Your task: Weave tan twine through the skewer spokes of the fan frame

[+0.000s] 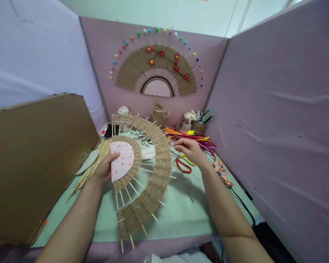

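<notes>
My left hand (105, 167) grips a half-round woven fan (162, 160) by its flat side, the thumb lying on the pink dotted fabric centre (122, 160). Thin wooden sticks fan out from the inner twine band through a wide outer band, and their tips poke past the rim. The fan is held upright above the table, its straight edge to the left. Close to the right rim is my right hand (189, 149), fingers bent and thumb and forefinger pinched near a stick tip. Whether anything thin sits in that pinch is too small to make out.
Scissors with red handles (183, 165) lie beyond the fan. A twine spool (159, 115), bright pipe cleaners (194, 137) and a pen holder (199, 127) stand or lie at the back. Cardboard (38, 160) rises at left. A finished flowered fan (164, 62) hangs on the back panel.
</notes>
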{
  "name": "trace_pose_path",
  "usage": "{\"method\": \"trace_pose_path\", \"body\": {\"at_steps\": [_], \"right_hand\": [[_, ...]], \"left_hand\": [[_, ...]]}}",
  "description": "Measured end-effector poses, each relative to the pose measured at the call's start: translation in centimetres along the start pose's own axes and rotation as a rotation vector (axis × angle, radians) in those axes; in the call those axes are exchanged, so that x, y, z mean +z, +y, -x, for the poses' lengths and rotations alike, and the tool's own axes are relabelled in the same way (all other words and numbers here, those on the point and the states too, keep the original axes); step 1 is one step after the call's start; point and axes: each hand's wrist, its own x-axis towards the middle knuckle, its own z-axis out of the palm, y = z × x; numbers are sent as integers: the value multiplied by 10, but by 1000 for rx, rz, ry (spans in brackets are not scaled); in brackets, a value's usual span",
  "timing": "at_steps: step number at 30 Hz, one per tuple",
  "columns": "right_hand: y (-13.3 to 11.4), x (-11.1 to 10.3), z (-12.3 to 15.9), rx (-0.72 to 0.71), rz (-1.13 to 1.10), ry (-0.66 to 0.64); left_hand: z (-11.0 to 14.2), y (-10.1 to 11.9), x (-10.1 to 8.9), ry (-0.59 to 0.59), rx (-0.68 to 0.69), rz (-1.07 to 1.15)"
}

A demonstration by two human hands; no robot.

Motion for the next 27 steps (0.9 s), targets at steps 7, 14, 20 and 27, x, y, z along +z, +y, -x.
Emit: {"method": "trace_pose_path", "body": {"at_steps": [7,14,20,27], "right_hand": [[13,-10,6,284,-288,-288],[34,-7,7,350,-504,-368],[32,-3,11,307,-603,-360],[27,11,8,322,-525,-163]], "left_hand": [[-4,-5,-4,-3,-31,-50],[-6,-7,-8,-64,-79,-71],[-4,-7,-5,-35,-150,-4],[-2,-7,-1,-33,-151,20]]}}
